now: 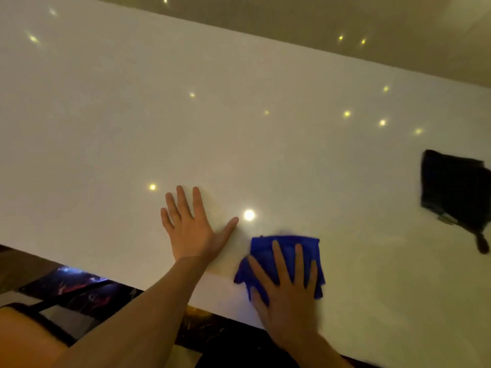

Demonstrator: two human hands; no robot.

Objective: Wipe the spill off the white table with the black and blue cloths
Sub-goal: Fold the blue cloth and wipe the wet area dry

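Two bare forearms reach in from the bottom edge toward the table point(106, 128). On the near edge of the white top, the right hand point(285, 290) lies flat on the blue cloth point(285, 247), fingers spread and pressing down on it rather than closed around it. That cloth is a vivid royal blue, bunched and folded into a rough square, with its lower corners sticking out either side of the palm; its outline is slightly blurred.

Just beside it, apart from the cloth, the left hand point(192, 227) rests palm-down on the bare top, fingers fanned wide and thumb pointing toward the cloth, holding nothing.

Well apart to the right, near the frame edge, the black cloth point(451, 187) lies alone on the top, untouched by either hand. It is a dark, flattish, roughly square fold with a pale tag and a thin dark loop trailing from its near corner.

Count: two hands, two cloths, one of each colour, one table. Small round light reflections dot the glossy top. No spill can be made out on the surface.
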